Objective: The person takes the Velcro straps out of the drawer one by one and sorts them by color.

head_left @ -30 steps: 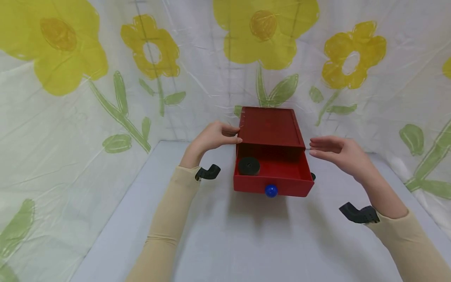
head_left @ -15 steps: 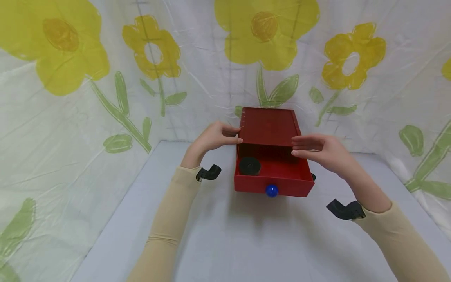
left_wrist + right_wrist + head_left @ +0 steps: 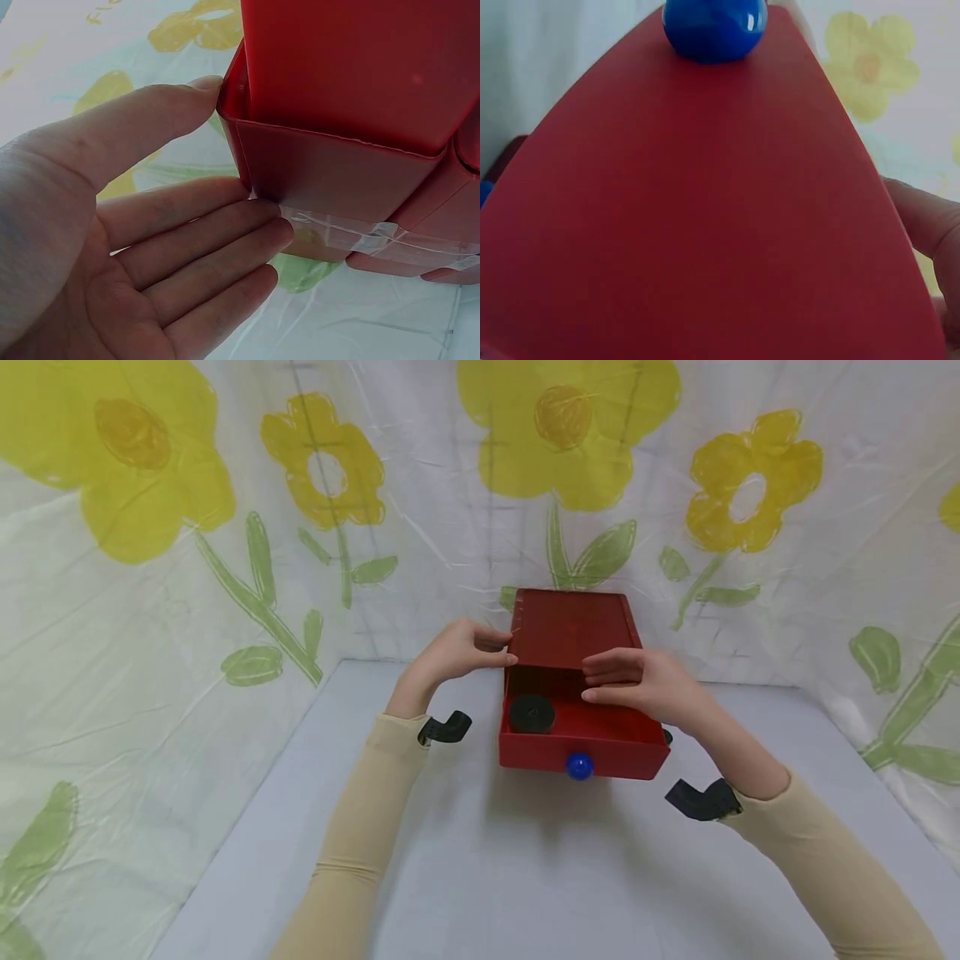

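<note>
A red cabinet point(image 3: 570, 622) has its top drawer point(image 3: 536, 750) pulled out, with a round blue knob point(image 3: 580, 767) on the front. Inside the drawer, at the left, lies a black roll-like disc point(image 3: 532, 714). My left hand point(image 3: 453, 652) touches the cabinet's left side; in the left wrist view its thumb and straight fingers meet the red corner point(image 3: 322, 169). My right hand point(image 3: 648, 685) hovers over the drawer's right part, fingers extended, holding nothing visible. The drawer front point(image 3: 705, 195) fills most of the right wrist view and hides much of that hand.
A white table point(image 3: 555, 893) lies below. Behind and beside it hangs a white sheet point(image 3: 427, 510) printed with yellow flowers. A small dark green round thing point(image 3: 667, 737) peeks out at the drawer's right. Clear tape point(image 3: 345, 232) crosses the cabinet's side.
My right hand has moved left from beside the cabinet to over the open drawer. The left hand, cabinet and black disc have stayed in place.
</note>
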`<state>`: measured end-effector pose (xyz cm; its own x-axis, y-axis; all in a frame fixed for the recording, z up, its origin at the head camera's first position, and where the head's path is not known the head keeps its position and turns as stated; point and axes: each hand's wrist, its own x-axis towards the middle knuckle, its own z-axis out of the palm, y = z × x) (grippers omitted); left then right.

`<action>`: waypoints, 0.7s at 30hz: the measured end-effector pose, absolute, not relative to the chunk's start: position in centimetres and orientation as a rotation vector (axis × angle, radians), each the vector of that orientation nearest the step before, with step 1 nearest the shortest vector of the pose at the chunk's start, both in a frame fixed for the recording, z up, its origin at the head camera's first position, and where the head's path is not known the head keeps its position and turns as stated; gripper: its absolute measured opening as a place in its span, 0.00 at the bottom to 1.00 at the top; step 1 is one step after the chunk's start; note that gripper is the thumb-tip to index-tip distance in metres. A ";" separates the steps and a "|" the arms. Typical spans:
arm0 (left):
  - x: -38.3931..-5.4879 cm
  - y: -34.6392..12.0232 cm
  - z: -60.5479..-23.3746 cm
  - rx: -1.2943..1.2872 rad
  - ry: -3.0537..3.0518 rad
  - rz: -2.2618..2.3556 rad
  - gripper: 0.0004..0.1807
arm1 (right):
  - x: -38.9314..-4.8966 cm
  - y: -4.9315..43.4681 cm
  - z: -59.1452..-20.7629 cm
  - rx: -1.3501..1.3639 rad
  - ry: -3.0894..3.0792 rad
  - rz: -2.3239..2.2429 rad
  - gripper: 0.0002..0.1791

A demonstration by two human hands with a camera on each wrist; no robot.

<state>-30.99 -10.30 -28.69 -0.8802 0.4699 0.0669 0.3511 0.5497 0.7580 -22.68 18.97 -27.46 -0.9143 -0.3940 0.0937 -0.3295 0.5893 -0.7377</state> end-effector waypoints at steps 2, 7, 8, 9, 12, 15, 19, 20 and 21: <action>-31.0 -10.3 -28.7 0.708 2.640 1.242 0.29 | -22.9 18.5 -27.6 -0.641 2.710 -1.241 0.30; -30.8 -10.3 -28.5 0.707 2.651 1.239 0.29 | -23.3 17.5 -28.2 -0.674 2.668 -1.231 0.30; -30.7 -10.2 -28.5 0.705 2.652 1.237 0.29 | -23.4 17.3 -28.3 -0.674 2.663 -1.227 0.30; -30.7 -10.2 -28.5 0.703 2.654 1.234 0.29 | -23.5 17.1 -28.5 -0.672 2.661 -1.220 0.30; -30.7 -10.2 -28.5 0.697 2.653 1.233 0.29 | -23.6 16.6 -28.8 -0.661 2.664 -1.190 0.31; -30.7 -10.2 -28.5 0.695 2.655 1.228 0.29 | -23.8 16.2 -29.1 -0.672 2.656 -1.157 0.31; -30.8 -10.2 -28.7 0.695 2.652 1.226 0.29 | -24.1 15.7 -29.5 -0.706 2.624 -1.120 0.32; -30.9 -10.2 -28.7 0.695 2.652 1.225 0.30 | -24.2 15.6 -29.5 -0.715 2.613 -1.114 0.32; -30.9 -10.2 -28.7 0.696 2.653 1.225 0.30 | -24.3 15.5 -29.6 -0.722 2.603 -1.108 0.33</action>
<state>-30.87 -10.23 -28.72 -0.8835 0.4636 0.0668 0.3514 0.5619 0.7488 -24.26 15.47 -29.57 -0.8546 -0.5191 -0.0112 -0.3518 0.5948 -0.7229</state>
